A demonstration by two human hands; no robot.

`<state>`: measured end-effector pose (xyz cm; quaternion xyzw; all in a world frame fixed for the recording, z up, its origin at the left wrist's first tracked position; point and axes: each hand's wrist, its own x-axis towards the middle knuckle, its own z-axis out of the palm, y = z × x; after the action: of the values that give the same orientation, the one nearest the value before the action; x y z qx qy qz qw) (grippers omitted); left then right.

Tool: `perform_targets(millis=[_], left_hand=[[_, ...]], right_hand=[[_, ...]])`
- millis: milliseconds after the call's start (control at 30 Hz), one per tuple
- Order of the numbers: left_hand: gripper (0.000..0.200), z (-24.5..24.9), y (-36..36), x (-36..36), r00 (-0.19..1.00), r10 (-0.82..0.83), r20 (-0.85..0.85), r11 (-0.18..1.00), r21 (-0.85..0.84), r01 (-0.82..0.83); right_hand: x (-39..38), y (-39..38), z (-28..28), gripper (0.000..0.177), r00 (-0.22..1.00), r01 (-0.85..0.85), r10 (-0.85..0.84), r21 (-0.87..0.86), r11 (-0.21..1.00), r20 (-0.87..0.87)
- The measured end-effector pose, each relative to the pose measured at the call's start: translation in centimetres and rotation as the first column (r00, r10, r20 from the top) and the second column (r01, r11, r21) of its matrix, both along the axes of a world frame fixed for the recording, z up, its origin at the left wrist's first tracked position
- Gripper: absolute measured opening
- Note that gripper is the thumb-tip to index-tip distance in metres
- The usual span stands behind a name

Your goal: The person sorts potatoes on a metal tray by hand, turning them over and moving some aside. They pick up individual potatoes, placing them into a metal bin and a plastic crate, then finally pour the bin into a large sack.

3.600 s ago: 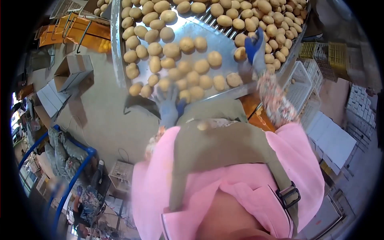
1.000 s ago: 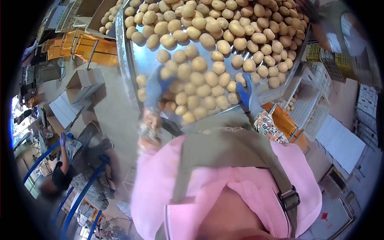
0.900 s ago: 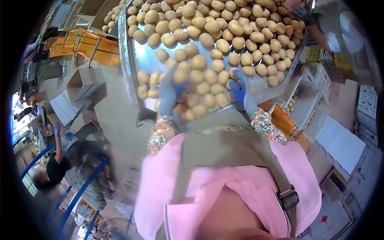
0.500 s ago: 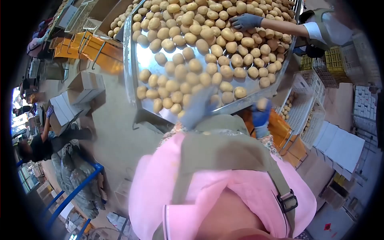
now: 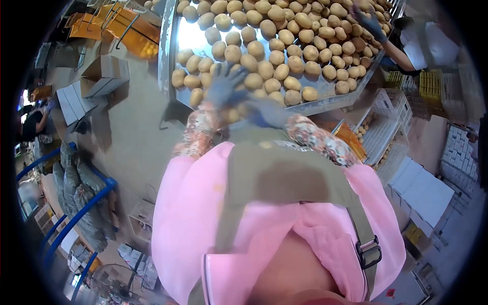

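Note:
Many round yellow-brown potatoes (image 5: pixel 296 64) lie on a metal sorting table (image 5: pixel 175 48). At the table's near edge my left hand (image 5: pixel 226 85), in a grey glove, is over the nearest potatoes with its fingers spread. My right hand (image 5: pixel 267 111), gloved in grey and blue, reaches across my body to just right of it. Motion blurs the right hand, so its fingers and anything in them cannot be made out. A few potatoes show in the gap below and between the two hands.
A co-worker's gloved hand (image 5: pixel 367 23) is over the far right potatoes. White crates (image 5: pixel 386 122) and an orange bag (image 5: pixel 351 140) stand at the right. Open cardboard boxes (image 5: pixel 104 76), orange bags (image 5: pixel 137 33) and a blue-railed cart (image 5: pixel 84 211) are at the left.
My right hand, which held a potato out at the right, has swung left beside my left hand. My left hand has moved up and left. The co-worker's hand has shifted right.

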<state>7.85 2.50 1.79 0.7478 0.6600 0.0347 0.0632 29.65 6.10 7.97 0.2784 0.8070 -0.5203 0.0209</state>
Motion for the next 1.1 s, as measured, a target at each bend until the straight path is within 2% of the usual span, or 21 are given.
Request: perform_targets(millis=[67, 100, 133, 167, 200, 233, 267, 367, 400, 433, 467, 500, 533, 567, 600, 667, 700, 733, 933, 1000, 1100], left_hand=[[0.06, 2.7, -0.1, -0.7, 0.972, 0.232, -0.03, 0.973, 0.03, -0.231], [0.062, 2.9, -0.5, -1.1, 0.918, 0.396, -0.002, 0.918, 0.001, -0.396], [0.063, 2.8, -1.0, -1.4, 0.837, 0.547, 0.02, 0.837, -0.034, -0.546], [0.063, 2.5, -1.8, -1.4, 0.833, 0.553, 0.022, 0.833, -0.039, -0.552], [0.064, 1.5, -2.7, -1.3, 0.823, 0.565, 0.059, 0.825, -0.013, -0.565], [0.066, 0.6, -3.6, -1.1, 0.813, 0.574, 0.097, 0.816, 0.015, -0.577], [0.068, -0.3, -4.4, -0.9, 0.805, 0.578, 0.136, 0.807, 0.047, -0.588], [0.074, -1.3, -7.3, 1.7, 0.766, 0.642, -0.045, 0.756, -0.13, -0.641], [0.074, -1.6, -8.3, 2.7, 0.748, 0.663, -0.028, 0.741, -0.114, -0.661], [0.074, -1.6, -9.0, 3.6, 0.745, 0.667, -0.023, 0.739, -0.113, -0.664], [0.074, -1.6, -9.8, 4.6, 0.735, 0.678, 0.02, 0.731, -0.121, -0.671], [0.074, -1.2, -10.8, 5.4, 0.726, 0.686, 0.055, 0.726, -0.131, -0.675], [0.074, 0.5, -11.0, 6.1, 0.709, 0.706, 0.015, 0.694, -0.219, -0.686], [0.075, 0.6, -11.5, 6.4, 0.685, 0.727, 0.047, 0.668, -0.279, -0.69], [0.075, 0.5, -11.6, 6.5, 0.657, 0.749, 0.08, 0.641, -0.336, -0.69], [0.076, 1.4, -11.3, 6.4, 0.619, 0.775, 0.127, 0.616, -0.37, -0.696], [0.076, 0.8, -11.5, 6.3, 0.636, 0.754, 0.168, 0.652, -0.31, -0.691], [0.076, 0.8, -11.5, 6.0, 0.655, 0.728, 0.204, 0.685, -0.248, -0.685], [0.076, 1.5, -9.8, 5.9, 0.592, 0.765, 0.254, 0.644, -0.264, -0.718], [0.075, 1.2, -9.5, 5.9, 0.604, 0.774, 0.191, 0.633, -0.265, -0.728], [0.074, 0.6, -9.7, 5.5, 0.648, 0.742, 0.173, 0.67, -0.217, -0.71]], right_hand=[[-1.6, 1.2, -4.7, 0.036, 0.918, -0.314, 0.389, 0.456, 0.833, -0.078], [-1.9, 1.5, -4.4, 0.036, 0.915, -0.325, 0.398, 0.451, 0.831, -0.074], [-2.1, 1.9, -3.5, 0.036, 0.98, -0.15, 0.154, 0.039, 0.988, -0.125], [-2.4, 2.1, -2.6, 0.037, 0.993, 0.068, -0.099, -0.377, 0.924, -0.062], [-1.8, 2.5, -2.2, 0.037, 0.994, 0.065, -0.094, -0.377, 0.924, -0.058], [-0.4, 3.4, -1.7, 0.036, 0.996, 0.091, -0.085, 0.285, 0.954, -0.031], [1.1, 4.4, -1.2, 0.036, 0.995, 0.062, -0.096, 0.824, 0.563, -0.009], [8.2, 5.2, -3.6, 0.032, 0.989, -0.148, 0.071, 0.925, 0.349, 0.132], [8.9, 6.7, -4.0, 0.032, 0.988, -0.153, 0.069, 0.926, 0.346, 0.137], [8.8, 9.1, -4.6, 0.031, 0.981, -0.086, -0.003, 0.451, 0.888, 0.193], [8.6, 10.4, -5.0, 0.03, 0.959, 0.087, -0.014, -0.251, 0.964, 0.282], [4.3, 9.3, 6.3, 0.029, 0.953, -0.162, 0.038, 0.401, 0.902, 0.302], [3.8, 13.0, -1.6, 0.033, 0.974, 0.212, -0.178, -0.297, 0.931, 0.137], [0.9, 13.7, 2.1, 0.035, 0.885, 0.458, -0.357, -0.415, 0.787, 0.299], [-0.5, 15.3, 0.0, 0.036, 0.986, 0.164, -0.143, 0.407, 0.898, -0.082], [-3.7, 18.7, -3.6, 0.036, 0.973, 0.22, -0.186, 0.291, 0.931, -0.139], [-5.7, 18.9, -1.7, 0.036, 0.951, -0.069, -0.079, 0.454, 0.888, 0.299], [-6.9, 19.2, -0.8, 0.036, 0.726, -0.39, -0.043, 0.461, 0.797, 0.687], [-9.3, 21.7, -5.4, 0.037, 0.594, -0.489, 0.035, 0.325, 0.809, 0.804], [-6.3, 20.2, -2.1, 0.036, 0.715, -0.512, 0.105, 0.415, 0.753, 0.692], [-3.5, 18.1, -0.7, 0.041, 0.88, 0.02, -0.274, 0.545, 0.838, 0.389]])
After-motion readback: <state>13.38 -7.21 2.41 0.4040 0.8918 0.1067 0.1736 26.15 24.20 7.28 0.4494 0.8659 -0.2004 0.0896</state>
